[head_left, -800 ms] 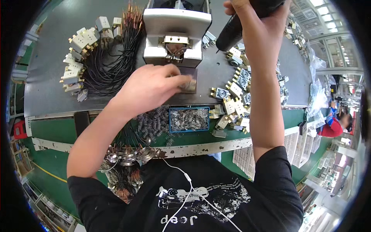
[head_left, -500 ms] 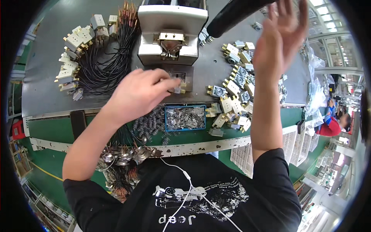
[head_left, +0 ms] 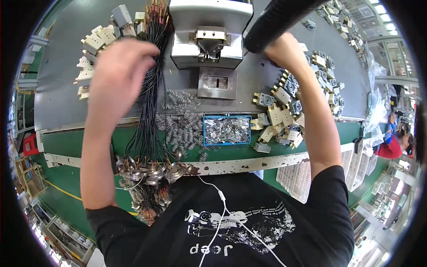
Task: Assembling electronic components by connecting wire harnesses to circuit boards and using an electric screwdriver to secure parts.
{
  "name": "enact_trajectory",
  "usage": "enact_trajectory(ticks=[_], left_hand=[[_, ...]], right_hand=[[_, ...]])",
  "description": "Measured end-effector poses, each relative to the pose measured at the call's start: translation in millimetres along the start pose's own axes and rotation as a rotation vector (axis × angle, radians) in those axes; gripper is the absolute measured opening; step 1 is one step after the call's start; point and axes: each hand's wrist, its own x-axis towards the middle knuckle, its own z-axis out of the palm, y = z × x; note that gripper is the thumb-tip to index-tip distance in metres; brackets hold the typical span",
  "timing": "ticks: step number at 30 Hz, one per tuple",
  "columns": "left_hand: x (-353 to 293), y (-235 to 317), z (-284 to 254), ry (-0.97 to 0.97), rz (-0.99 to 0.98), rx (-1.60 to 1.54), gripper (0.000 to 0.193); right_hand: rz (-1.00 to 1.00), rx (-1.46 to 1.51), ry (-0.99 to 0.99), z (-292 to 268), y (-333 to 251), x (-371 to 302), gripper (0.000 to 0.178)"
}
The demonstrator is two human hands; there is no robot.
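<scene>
My left hand (head_left: 118, 73), smeared by motion, is over the left side of the bench between a bundle of black wires (head_left: 153, 84) and a row of pale blocks with brass pins (head_left: 98, 38). Its thumb and index finger look apart, and I see nothing between them. My right hand (head_left: 283, 48) is beside the lower end of a black padded lever (head_left: 280, 22), which hides its fingers. A metal press (head_left: 209, 42) stands between my hands. In front of it sits a flat steel fixture plate (head_left: 218, 83) with a dark slot.
Coil springs (head_left: 180, 127) lie left of a blue tray (head_left: 227, 143) of small metal parts. Loose pin blocks and round-faced sockets (head_left: 278, 115) are heaped at right. Metal-ended leads (head_left: 151, 173) hang over the bench edge. Someone in red (head_left: 391, 149) is far right.
My left hand has left the fixture plate and moved left and away over the wires. My right hand has dropped from its raised, spread pose to beside the lever. The view has shifted slightly.
</scene>
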Motion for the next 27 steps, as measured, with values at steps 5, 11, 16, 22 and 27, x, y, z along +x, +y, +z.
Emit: enact_trajectory(ticks=[5, 11, 16, 22, 27], left_hand=[[-20, 23, 9, -0.412, 0.082, -0.236, 0.012], [-20, 23, 19, -0.598, 0.148, -0.224, 0.015], [-24, 24, 20, -0.513, 0.092, -0.27, 0.013], [-24, 19, 23, -0.5, 0.141, -0.276, 0.017], [-13, 19, 18, -0.493, -0.064, -0.409, 0.019]], right_hand=[[0.143, 0.478, 0.122, -26, -14, -51, 0.039], [0.189, 1.213, -0.273, -14, -34, -105, 0.024], [0.124, 1.434, -0.368, -3, -61, -111, 0.032], [0.056, 1.207, -0.229, -13, -84, -107, 0.047], [0.278, 1.05, -0.456, -26, -88, -94, 0.025]])
